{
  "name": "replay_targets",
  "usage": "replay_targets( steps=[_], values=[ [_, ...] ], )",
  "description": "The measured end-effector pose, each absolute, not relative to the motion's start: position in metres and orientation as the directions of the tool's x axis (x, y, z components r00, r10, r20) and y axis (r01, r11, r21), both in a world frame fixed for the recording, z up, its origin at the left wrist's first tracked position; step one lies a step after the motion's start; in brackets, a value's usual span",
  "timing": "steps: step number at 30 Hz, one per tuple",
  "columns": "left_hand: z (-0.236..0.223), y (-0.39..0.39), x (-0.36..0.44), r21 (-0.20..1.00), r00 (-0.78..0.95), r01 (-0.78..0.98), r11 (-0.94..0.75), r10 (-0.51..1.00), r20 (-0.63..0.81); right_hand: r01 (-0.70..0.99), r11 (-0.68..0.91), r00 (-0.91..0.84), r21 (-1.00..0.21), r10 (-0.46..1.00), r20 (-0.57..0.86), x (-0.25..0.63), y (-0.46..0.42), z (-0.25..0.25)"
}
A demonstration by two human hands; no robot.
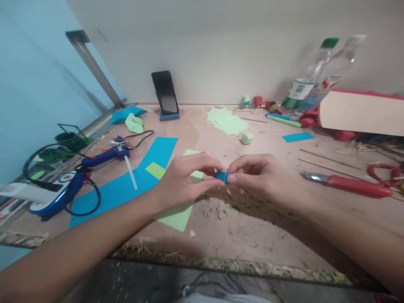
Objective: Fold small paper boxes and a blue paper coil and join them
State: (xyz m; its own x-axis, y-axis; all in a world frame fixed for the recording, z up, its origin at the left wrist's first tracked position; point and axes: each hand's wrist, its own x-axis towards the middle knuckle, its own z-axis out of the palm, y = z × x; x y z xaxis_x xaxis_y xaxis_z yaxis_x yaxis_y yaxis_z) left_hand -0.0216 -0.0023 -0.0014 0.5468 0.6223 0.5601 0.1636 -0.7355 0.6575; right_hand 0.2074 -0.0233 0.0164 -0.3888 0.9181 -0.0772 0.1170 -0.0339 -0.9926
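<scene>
A small blue folded paper piece (222, 176) is pinched between my two hands above the table. My left hand (192, 174) grips its left side with thumb and forefinger. From the other side, my right hand (259, 173) has thumb and fingertips closed on it. The fingers hide part of the piece, so its full shape cannot be made out. Under my left hand and wrist lie a light green paper sheet (176, 219) and blue paper (116, 198), with a small yellow-green strip (155, 171) on top. Beyond my hands sits a small pale green folded paper block (247, 138).
On the left lies a blue glue gun (104, 156) with its cord. A phone (166, 93) leans on a stand at the back. To the right are a red-handled knife (356, 185), thin sticks (331, 158) and plastic bottles (299, 90). Pale green paper pieces (227, 121) lie behind.
</scene>
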Motion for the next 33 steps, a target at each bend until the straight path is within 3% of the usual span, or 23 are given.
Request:
replay_targets(
  steps=[5,16,25,33],
  values=[
    [-0.003,-0.002,-0.021,0.638,0.522,0.134,-0.759,0.601,0.605,0.112,-0.105,-0.446,-0.988,0.883,-0.144,0.210,-0.021,0.015],
    [-0.002,-0.003,-0.024,0.451,0.539,0.234,-0.861,0.501,0.677,-0.008,-0.369,-0.521,-0.929,0.795,-0.312,0.208,-0.020,0.011],
    [-0.003,-0.003,-0.025,0.304,0.563,0.263,-0.916,0.402,0.722,-0.100,-0.407,-0.506,-0.908,0.807,-0.306,0.206,-0.021,0.005],
    [-0.005,-0.005,-0.024,0.297,0.553,0.258,-0.920,0.392,0.735,-0.107,-0.420,-0.471,-0.901,0.819,-0.327,0.204,-0.023,0.006]
  ],
)
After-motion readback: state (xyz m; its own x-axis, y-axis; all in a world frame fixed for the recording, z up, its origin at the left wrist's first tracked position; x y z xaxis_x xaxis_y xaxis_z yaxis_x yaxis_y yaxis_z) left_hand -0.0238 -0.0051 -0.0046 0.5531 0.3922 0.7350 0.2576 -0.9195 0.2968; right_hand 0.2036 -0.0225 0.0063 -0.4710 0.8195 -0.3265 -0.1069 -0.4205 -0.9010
